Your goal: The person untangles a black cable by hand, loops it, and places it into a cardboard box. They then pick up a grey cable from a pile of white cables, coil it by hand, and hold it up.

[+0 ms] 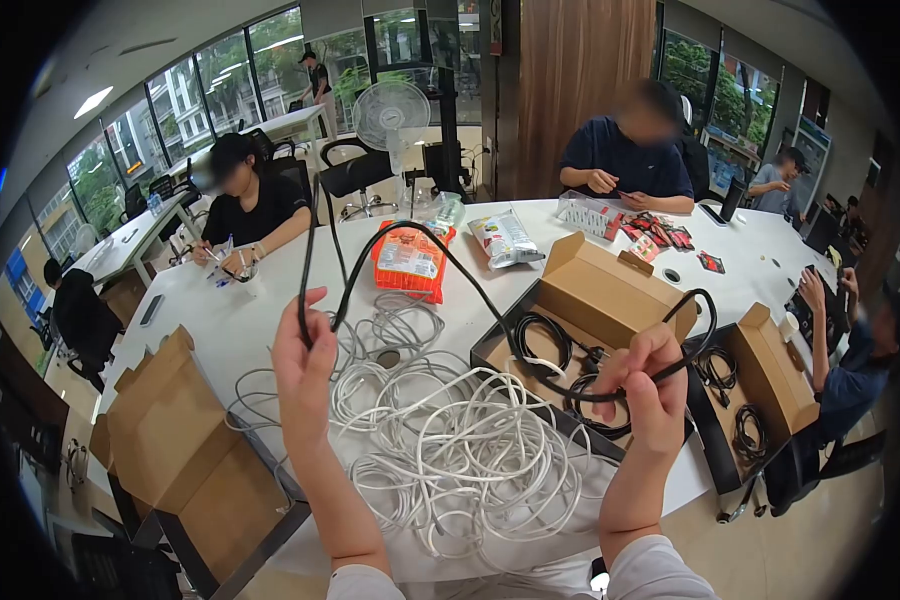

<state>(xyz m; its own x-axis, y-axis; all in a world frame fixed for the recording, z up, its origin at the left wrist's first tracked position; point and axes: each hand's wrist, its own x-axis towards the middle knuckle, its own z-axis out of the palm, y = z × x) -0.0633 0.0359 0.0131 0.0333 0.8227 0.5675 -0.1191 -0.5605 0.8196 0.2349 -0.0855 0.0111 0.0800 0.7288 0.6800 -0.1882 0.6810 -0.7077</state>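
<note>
A black cable [450,255] arches in the air between my two hands. Its left part is pinched in my left hand [306,365], with more of the cable looping up above the fingers. My right hand [645,380] grips the cable on the other side, and a loop sticks out to its right. Below and between the hands lies a tangled heap of white and grey cables [470,450] on the white table [200,310]. Behind my right hand an open cardboard box [610,290] holds coiled black cables [542,345].
An open box [185,430] stands at the left, another with coiled cables [770,380] at the right. An orange packet [410,262] and a silver packet [504,240] lie farther back. People [255,205] sit around the table, one [630,155] near red sachets [660,235].
</note>
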